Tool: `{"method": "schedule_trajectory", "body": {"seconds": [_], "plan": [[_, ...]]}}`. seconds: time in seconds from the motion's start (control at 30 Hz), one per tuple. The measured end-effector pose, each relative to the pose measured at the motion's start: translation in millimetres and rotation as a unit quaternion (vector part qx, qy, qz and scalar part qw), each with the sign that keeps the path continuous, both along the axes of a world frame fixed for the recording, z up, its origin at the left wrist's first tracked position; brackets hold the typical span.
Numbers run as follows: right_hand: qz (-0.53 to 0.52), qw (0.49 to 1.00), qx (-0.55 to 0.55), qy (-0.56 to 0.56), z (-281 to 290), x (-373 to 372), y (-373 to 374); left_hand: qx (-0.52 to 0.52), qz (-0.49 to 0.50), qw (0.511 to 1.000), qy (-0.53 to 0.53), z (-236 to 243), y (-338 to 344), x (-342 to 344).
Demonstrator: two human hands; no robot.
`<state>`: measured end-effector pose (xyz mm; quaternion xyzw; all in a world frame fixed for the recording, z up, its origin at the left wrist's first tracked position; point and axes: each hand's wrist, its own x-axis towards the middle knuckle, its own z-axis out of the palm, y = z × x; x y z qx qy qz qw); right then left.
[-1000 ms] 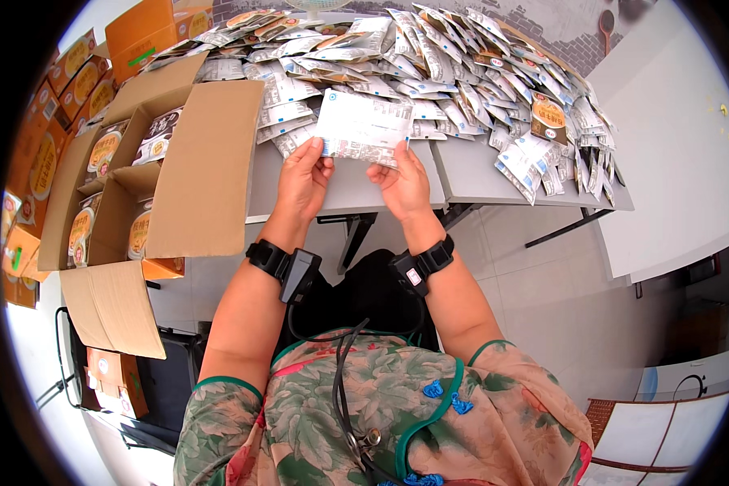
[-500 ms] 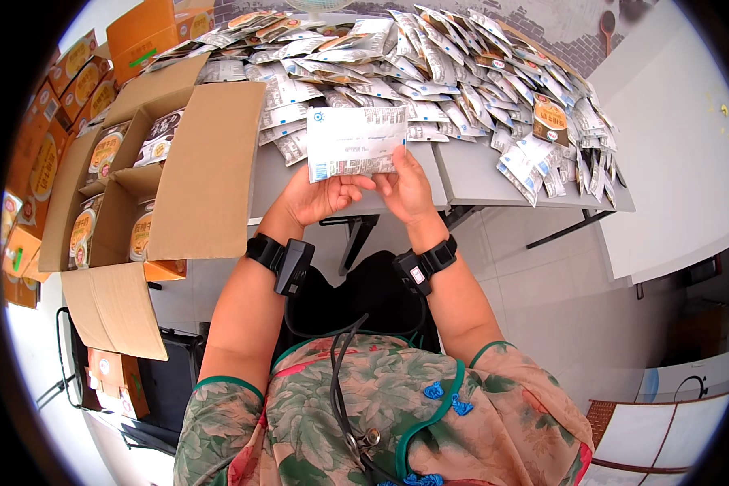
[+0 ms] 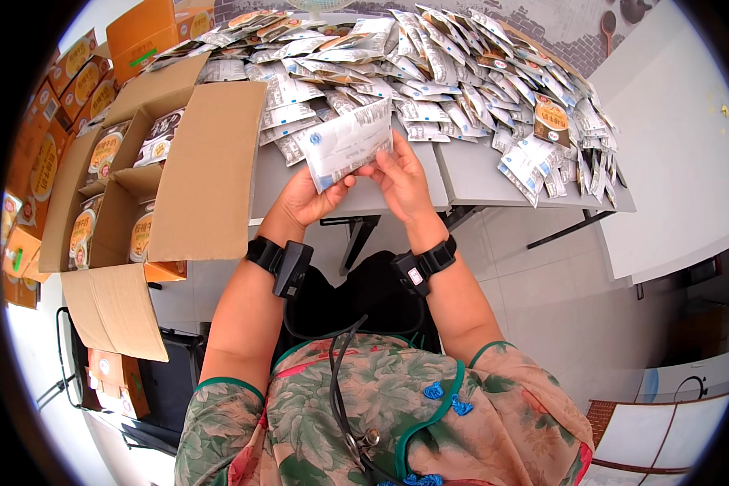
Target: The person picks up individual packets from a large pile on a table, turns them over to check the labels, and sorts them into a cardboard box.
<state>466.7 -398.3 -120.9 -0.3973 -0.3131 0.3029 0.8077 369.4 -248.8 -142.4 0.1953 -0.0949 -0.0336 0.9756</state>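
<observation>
A white printed food sachet point(image 3: 350, 144) is held up above the near table edge, tilted with its right end higher. My left hand point(image 3: 312, 197) grips its lower left part from below, the fingertips curled under it. At the lower right edge my right hand point(image 3: 402, 180) pinches the sachet with thumb and fingers. Behind it, a wide heap of similar sachets point(image 3: 454, 81) covers the back of the table. Left of my hands stands an open cardboard box point(image 3: 211, 170), its inside split by dividers, with upright sachets point(image 3: 108, 152) in several compartments.
Orange printed cartons point(image 3: 44, 166) are stacked at the far left. The grey table point(image 3: 474, 166) shows a bare strip along its front. A box flap point(image 3: 117, 308) hangs toward me. To the right stands a white panel point(image 3: 664, 162); a black bag-like item point(image 3: 174, 381) lies lower left.
The sachet has tipped, its left end going down and its right end up, and turned slightly. My hands shifted a little with it and still hold it.
</observation>
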Motion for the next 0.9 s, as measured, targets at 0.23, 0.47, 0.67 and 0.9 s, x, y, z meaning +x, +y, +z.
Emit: {"method": "schedule_trajectory", "body": {"seconds": [0.23,0.47,0.67,0.9], "plan": [[-0.020,0.999,0.023,-0.017,-7.9,2.4,0.1,0.055,0.104,0.993,-0.002,12.3,-8.6,-1.1],[0.005,0.999,0.039,0.004,-0.7,-3.9,-2.3,0.104,0.300,0.948,0.031,18.7,-23.8,3.7],[-0.033,0.998,-0.011,-0.054,-4.1,-3.8,3.0,0.167,0.396,0.902,0.036,10.0,-27.3,12.2],[-0.046,0.996,-0.051,-0.064,-0.6,-6.6,4.0,0.179,0.407,0.895,0.038,12.5,-30.4,10.1]]}}
